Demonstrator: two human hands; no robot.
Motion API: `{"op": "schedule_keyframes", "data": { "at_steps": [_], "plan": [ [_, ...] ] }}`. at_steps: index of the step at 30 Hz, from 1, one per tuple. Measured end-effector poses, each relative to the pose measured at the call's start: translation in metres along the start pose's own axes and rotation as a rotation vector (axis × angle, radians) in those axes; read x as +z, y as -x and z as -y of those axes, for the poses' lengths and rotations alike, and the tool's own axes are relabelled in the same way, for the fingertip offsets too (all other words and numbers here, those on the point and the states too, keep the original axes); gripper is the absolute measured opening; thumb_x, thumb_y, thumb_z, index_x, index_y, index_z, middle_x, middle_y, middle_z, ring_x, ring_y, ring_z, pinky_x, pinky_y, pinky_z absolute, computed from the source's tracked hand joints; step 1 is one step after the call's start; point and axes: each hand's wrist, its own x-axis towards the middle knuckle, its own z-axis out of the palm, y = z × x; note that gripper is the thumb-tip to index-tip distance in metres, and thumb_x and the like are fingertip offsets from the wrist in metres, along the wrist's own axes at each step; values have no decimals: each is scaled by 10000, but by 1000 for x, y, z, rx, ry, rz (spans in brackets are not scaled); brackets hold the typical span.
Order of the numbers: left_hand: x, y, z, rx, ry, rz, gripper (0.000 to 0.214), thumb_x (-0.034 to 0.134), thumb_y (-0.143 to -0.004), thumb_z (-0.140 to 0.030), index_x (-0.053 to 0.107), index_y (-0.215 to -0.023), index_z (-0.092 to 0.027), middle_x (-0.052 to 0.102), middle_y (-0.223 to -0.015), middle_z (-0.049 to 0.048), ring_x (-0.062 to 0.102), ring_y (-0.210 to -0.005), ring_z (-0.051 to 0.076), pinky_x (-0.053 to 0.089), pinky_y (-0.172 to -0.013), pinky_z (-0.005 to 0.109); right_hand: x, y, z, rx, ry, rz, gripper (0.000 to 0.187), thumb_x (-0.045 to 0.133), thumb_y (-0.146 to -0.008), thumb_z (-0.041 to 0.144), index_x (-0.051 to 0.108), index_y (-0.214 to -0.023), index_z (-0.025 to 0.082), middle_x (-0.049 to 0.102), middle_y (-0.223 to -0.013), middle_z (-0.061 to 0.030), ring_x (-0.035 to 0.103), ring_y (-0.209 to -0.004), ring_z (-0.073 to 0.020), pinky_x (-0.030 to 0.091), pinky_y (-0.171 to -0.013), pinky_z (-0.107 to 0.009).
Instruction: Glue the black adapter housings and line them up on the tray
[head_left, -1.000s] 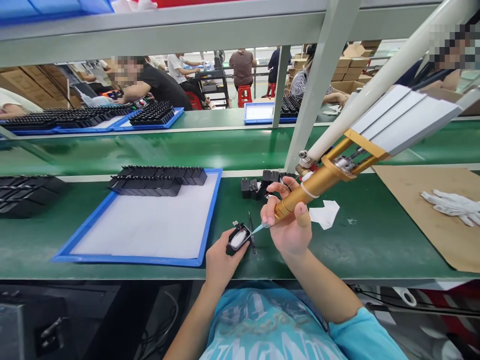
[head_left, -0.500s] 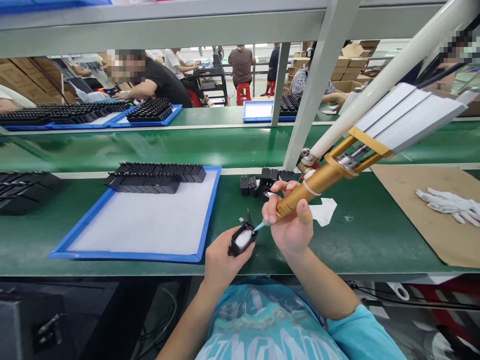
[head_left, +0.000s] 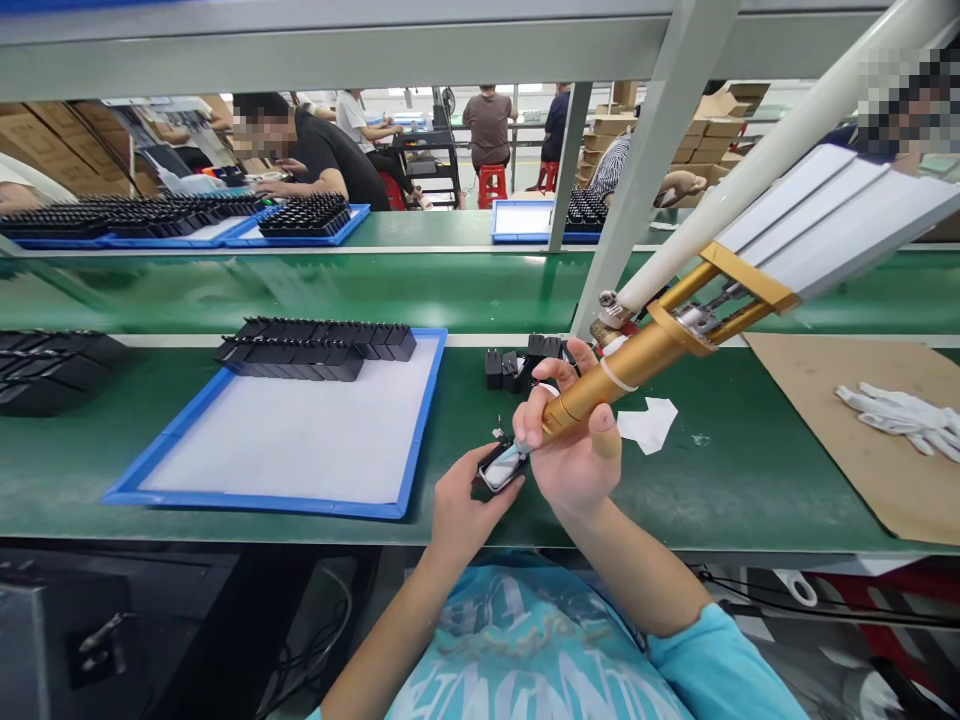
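Observation:
My left hand (head_left: 459,510) is closed around a small black open casing (head_left: 501,466) with white filling inside, held just above the green bench. My right hand (head_left: 571,450) grips the gold barrel of a dispensing gun (head_left: 637,362), whose pale tip touches the casing's open face. The gun's white cartridge block (head_left: 821,228) and a white tube rise to the upper right. A few loose black casings (head_left: 525,362) lie just beyond my hands.
A blue-edged white tray (head_left: 300,430) with rows of black casings (head_left: 315,347) lies to the left. Brown cardboard (head_left: 862,420) with white gloves (head_left: 900,415) sits right. A grey post (head_left: 637,180) stands behind the gun. People work at benches beyond.
My left hand has tilted the casing and moved it slightly right and up toward the gun tip. The gun's tip now rests on the casing's filling.

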Motion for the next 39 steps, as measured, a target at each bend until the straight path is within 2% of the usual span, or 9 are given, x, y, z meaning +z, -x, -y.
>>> {"op": "schedule_keyframes", "data": {
  "at_steps": [7,12,19,22,25,28,30,34,39],
  "plan": [
    [5,-2,-6,120,-3,-96,336,735,-769,-339,630,-1057,-202,722,-874,24,670,-693,148,538,-639,246,1,2,0,7,15,36,282,556,-840,488,545,-1018,270,586,-962,6,476,-452,-54,422,-450,-264],
    [3,-4,-1,106,-25,-41,351,725,-779,-363,621,-1071,-199,724,-906,37,683,-757,171,548,-693,272,0,0,2,13,19,15,405,567,-808,536,533,-1123,283,579,-963,2,468,-448,-61,426,-439,-274],
    [-10,1,44,-104,-111,141,342,688,-805,-375,633,-1095,-202,683,-987,73,655,-914,225,537,-810,362,-13,-6,3,-21,10,-29,445,578,-798,540,568,-1154,273,577,-992,-6,501,-467,-67,425,-453,-278],
    [-22,2,57,-213,-55,232,447,672,-814,-418,595,-1212,-229,652,-1173,92,621,-1066,243,502,-922,395,-21,-8,5,-36,35,-51,424,568,-804,538,567,-1148,289,579,-1000,-3,495,-465,-68,419,-446,-276],
    [-28,-7,57,-276,109,293,480,501,-918,-480,524,-1340,-253,565,-1367,86,522,-1262,234,407,-1067,412,-28,-9,7,-32,68,-65,419,559,-807,542,563,-1145,295,578,-993,-1,487,-467,-71,418,-447,-277],
    [-26,-19,49,-321,234,332,485,294,-992,-469,563,-1317,-228,632,-1293,82,543,-1252,208,389,-1094,411,-31,-9,9,-27,90,-72,403,551,-810,538,561,-1132,296,573,-1006,-2,481,-472,-72,423,-458,-283],
    [-25,-23,44,-268,188,361,438,351,-985,-453,603,-1271,-236,683,-1207,72,598,-1179,208,434,-1055,406,-33,-9,10,-20,107,-77,399,545,-813,536,549,-1135,300,574,-1023,-6,476,-473,-73,430,-468,-290],
    [-28,-21,39,29,-33,353,317,536,-932,-365,644,-1206,-250,699,-1165,64,647,-1077,200,517,-946,360,-37,-9,11,-21,144,-95,381,545,-816,534,518,-1123,310,584,-1058,-13,480,-474,-73,436,-480,-292],
    [-28,-17,45,248,-111,336,268,528,-942,-255,620,-1192,-237,699,-1127,68,656,-1035,172,538,-908,324,-43,-11,12,-42,93,-69,311,553,-843,472,522,-1101,303,586,-1058,-10,517,-484,-70,437,-488,-281]
  ]
}}
